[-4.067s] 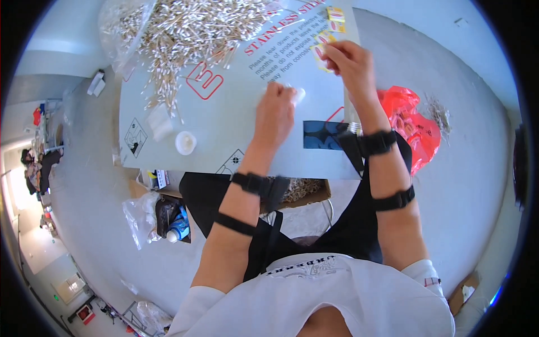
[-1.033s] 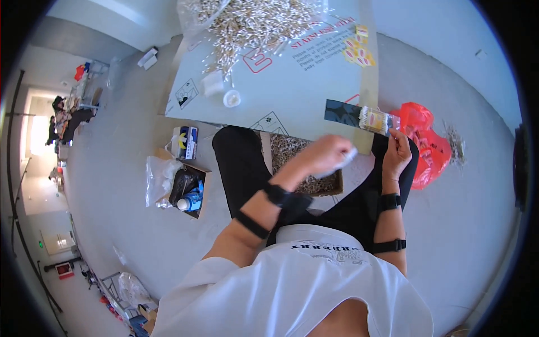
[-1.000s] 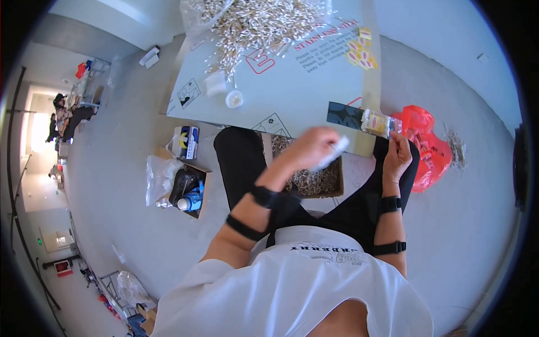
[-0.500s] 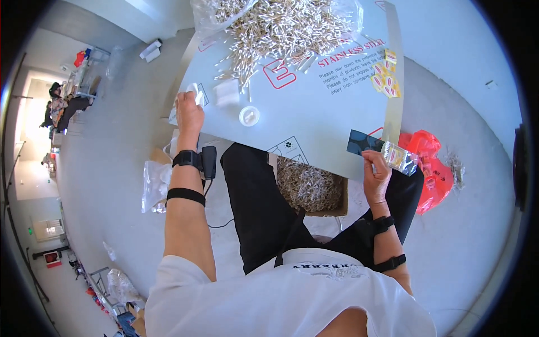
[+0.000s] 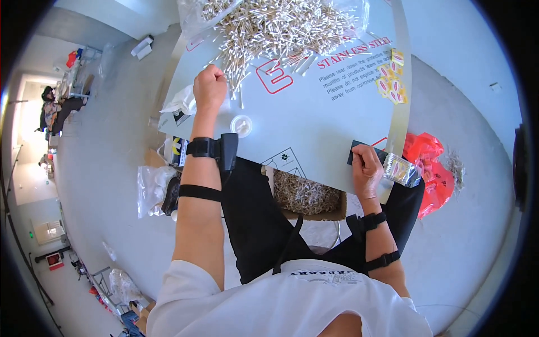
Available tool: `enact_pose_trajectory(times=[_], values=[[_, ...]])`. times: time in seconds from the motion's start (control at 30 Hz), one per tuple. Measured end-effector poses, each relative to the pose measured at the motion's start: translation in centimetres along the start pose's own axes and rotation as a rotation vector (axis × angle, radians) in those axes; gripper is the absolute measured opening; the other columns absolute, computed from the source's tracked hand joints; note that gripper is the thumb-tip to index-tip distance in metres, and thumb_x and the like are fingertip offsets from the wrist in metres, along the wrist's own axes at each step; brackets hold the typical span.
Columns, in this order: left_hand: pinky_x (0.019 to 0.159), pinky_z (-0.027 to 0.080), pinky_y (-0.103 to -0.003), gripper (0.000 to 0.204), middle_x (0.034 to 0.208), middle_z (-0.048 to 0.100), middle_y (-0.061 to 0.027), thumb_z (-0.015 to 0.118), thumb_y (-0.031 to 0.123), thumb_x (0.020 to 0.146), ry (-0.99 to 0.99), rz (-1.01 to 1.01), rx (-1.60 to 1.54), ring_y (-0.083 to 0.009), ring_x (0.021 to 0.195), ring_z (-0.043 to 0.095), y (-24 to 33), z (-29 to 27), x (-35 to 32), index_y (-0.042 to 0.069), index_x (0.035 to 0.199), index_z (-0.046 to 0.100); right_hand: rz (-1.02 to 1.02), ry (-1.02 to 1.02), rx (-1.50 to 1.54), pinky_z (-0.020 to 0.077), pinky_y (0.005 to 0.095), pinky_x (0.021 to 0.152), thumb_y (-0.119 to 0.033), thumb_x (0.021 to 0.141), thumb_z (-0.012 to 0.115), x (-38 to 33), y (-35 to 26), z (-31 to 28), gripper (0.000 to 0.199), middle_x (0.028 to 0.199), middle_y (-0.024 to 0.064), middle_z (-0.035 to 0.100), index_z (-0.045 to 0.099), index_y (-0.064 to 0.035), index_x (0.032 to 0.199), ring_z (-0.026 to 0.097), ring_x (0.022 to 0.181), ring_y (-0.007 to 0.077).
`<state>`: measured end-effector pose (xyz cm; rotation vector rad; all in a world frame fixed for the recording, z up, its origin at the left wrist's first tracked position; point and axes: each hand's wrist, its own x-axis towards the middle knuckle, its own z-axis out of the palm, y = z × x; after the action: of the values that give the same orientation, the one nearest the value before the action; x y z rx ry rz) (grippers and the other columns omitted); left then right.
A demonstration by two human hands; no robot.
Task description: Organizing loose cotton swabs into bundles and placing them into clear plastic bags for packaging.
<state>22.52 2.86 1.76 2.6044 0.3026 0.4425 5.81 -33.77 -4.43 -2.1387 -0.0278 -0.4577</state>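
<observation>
My left hand (image 5: 210, 88) is above the table's left part, fingers curled closed, beside the near-left edge of a large pile of cotton swabs (image 5: 281, 28). What it holds, if anything, is hidden. White crumpled plastic film (image 5: 181, 102) lies left of its wrist. A small round white tub (image 5: 241, 126) stands to its right. At the table's near-right corner my right hand (image 5: 368, 168) rests over a dark flat sheet (image 5: 356, 148), thumb and fingers pressed together; their tips show nothing clearly. Touching that sheet is a clear packet with a yellow label (image 5: 400, 170).
Small yellow-and-white labels (image 5: 393, 84) lie along the right edge of the film-covered table (image 5: 314, 126). Below the table, a cardboard box (image 5: 306, 194) holds many swabs. A red plastic bag (image 5: 431, 182) sits right of my knee. Clear bags (image 5: 151, 188) are at lower left.
My left hand has left the white film at the table's left edge and moved right and away toward the swabs. My right hand has shifted slightly left and nearer, over the dark sheet.
</observation>
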Motion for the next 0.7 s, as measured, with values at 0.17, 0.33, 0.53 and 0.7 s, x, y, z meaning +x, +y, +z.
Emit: enact_pose_trajectory(times=[0.17, 0.33, 0.53, 0.7], values=[[0.083, 0.050, -0.043, 0.023, 0.101, 0.066, -0.0140, 0.069, 0.009, 0.075, -0.166, 0.301, 0.005, -0.0333, 0.097, 0.063, 2.6, 2.8, 0.4, 0.009, 0.098, 0.066, -0.014, -0.015, -0.034, 0.0516, 0.0337, 0.065, 0.005, 0.079, 0.061, 0.3, -0.5, -0.1, 0.011, 0.083, 0.0089, 0.064, 0.060, -0.0046, 0.085, 0.064, 0.073, 0.0279], [0.090, 0.047, -0.046, 0.050, 0.128, 0.051, -0.0139, 0.072, 0.007, 0.074, 0.042, 0.647, 0.222, -0.0357, 0.119, 0.048, 11.5, 5.6, 0.1, 0.011, 0.121, 0.058, -0.011, -0.001, -0.053, 0.0517, 0.0356, 0.065, 0.004, 0.079, 0.061, 0.1, 0.0, -0.2, 0.011, 0.083, 0.0087, 0.064, 0.060, -0.0057, 0.084, 0.064, 0.074, 0.0288], [0.099, 0.043, -0.049, 0.070, 0.134, 0.043, -0.0207, 0.077, 0.016, 0.068, 0.265, 0.453, 0.250, -0.0443, 0.124, 0.041, 14.2, 8.4, 7.1, 0.015, 0.133, 0.052, -0.028, -0.016, -0.035, 0.0529, 0.0355, 0.066, 0.004, 0.079, 0.062, 0.4, -0.6, -0.4, 0.011, 0.086, 0.0087, 0.065, 0.061, -0.0047, 0.085, 0.065, 0.076, 0.0291], [0.090, 0.048, -0.053, 0.055, 0.120, 0.053, -0.0232, 0.070, 0.007, 0.067, 0.120, 0.368, 0.072, -0.0466, 0.110, 0.050, 12.2, 10.8, 10.8, 0.012, 0.121, 0.061, -0.025, -0.009, -0.042, 0.0529, 0.0356, 0.066, 0.004, 0.079, 0.062, 0.4, -0.6, -0.5, 0.011, 0.086, 0.0084, 0.065, 0.061, -0.0044, 0.085, 0.065, 0.075, 0.0291]])
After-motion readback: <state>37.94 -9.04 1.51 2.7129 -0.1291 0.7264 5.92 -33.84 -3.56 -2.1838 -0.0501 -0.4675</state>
